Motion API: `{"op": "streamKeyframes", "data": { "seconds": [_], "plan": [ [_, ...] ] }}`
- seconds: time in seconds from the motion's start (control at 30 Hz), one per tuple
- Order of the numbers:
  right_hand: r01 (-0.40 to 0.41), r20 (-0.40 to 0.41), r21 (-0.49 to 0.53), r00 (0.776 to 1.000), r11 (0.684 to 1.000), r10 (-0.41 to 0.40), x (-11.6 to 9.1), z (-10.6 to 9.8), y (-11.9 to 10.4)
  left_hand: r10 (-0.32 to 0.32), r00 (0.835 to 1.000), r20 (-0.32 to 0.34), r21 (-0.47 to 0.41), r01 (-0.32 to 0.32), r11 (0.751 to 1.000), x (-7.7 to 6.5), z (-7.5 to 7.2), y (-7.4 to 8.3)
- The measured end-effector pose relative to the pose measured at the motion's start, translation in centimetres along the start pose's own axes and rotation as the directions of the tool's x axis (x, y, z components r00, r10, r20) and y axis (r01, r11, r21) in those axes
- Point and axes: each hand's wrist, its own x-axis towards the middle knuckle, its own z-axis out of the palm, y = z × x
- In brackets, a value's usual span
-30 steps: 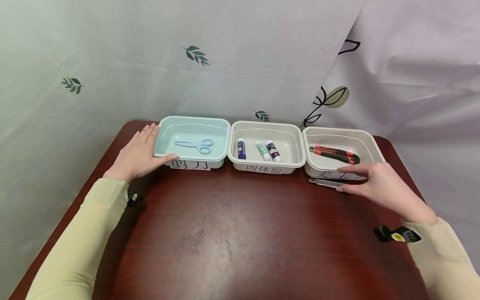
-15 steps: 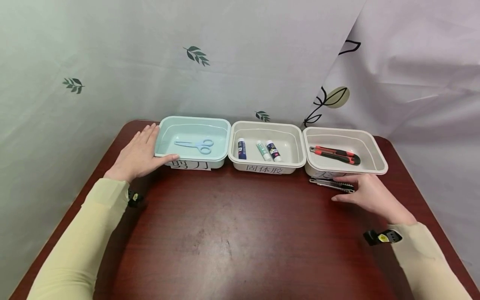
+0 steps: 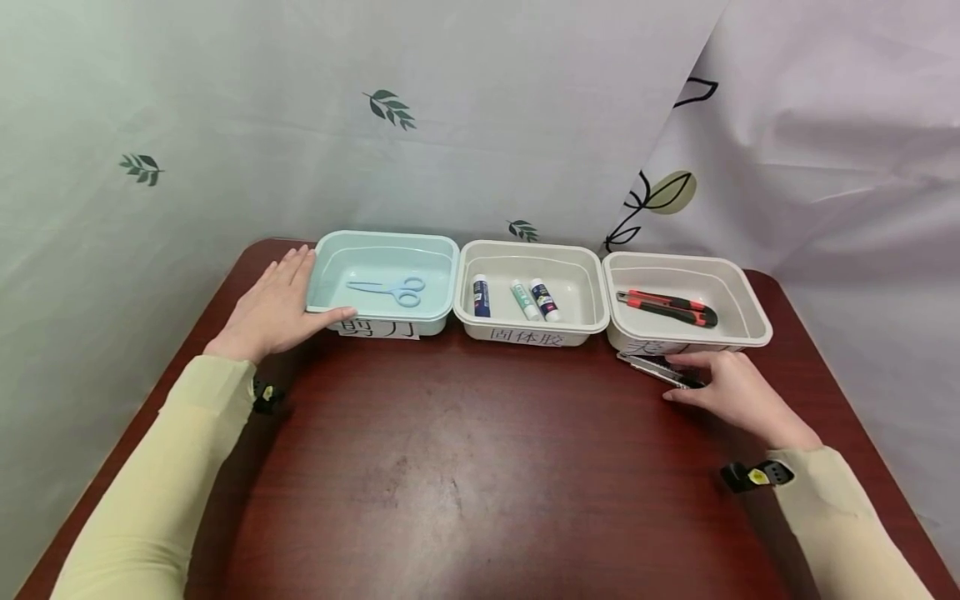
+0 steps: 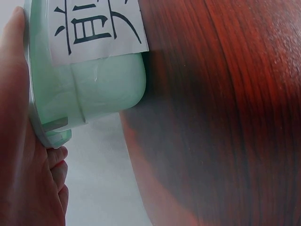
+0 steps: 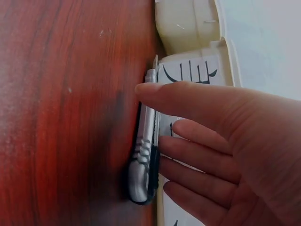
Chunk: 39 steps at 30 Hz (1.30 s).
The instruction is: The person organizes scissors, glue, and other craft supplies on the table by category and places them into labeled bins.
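Observation:
My left hand [image 3: 266, 308] rests against the light blue box [image 3: 442, 318] at the left, fingers straight along its side and thumb on the front rim. Blue scissors [image 3: 390, 290] lie inside that box. At the right, my right hand [image 3: 731, 387] is around a utility knife [image 5: 143, 146] on the table, just in front of the right beige box [image 3: 750, 340]. In the right wrist view the thumb crosses in front of the silver handle, while the other fingers touch or nearly touch its dark side. No firm pinch shows. The knife leans toward its edge.
The middle beige box [image 3: 581, 329] holds a green glue stick [image 3: 525, 300] and two dark blue glue sticks, one being the left glue stick [image 3: 481, 297]. A red and black utility knife [image 3: 667, 307] lies in the right box. Paper labels front the boxes; a curtain [image 3: 450, 167] hangs behind.
My right hand has moved left and toward me, uncovering the right box's front corner. The knife has turned slightly and tipped toward its edge. My left hand stays put.

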Motion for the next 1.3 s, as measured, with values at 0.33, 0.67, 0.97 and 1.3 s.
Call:
{"op": "streamKeyframes", "data": {
  "seconds": [0.33,0.67,0.97,1.3],
  "plan": [
    [0.001,0.018,0.013,1.000,1.000,-0.002,-0.2,0.9,-0.2,0.000,1.000,0.001,-0.025,0.000,1.000,-0.2,0.0,0.0],
    [-0.072,0.094,0.015,0.993,0.997,0.070,-0.5,0.1,-0.8,0.000,1.000,-0.005,-0.036,0.000,0.999,-0.2,0.2,0.0],
    [0.012,0.006,0.000,1.000,1.000,-0.012,-0.9,-0.7,-2.0,-0.002,1.000,-0.006,-0.025,0.002,1.000,-0.1,0.2,-0.1],
    [0.073,-0.139,-0.004,0.988,0.997,-0.073,-0.7,-3.3,-3.8,-0.006,1.000,-0.013,-0.026,0.006,1.000,-0.1,0.4,-0.1]
  ]
}}
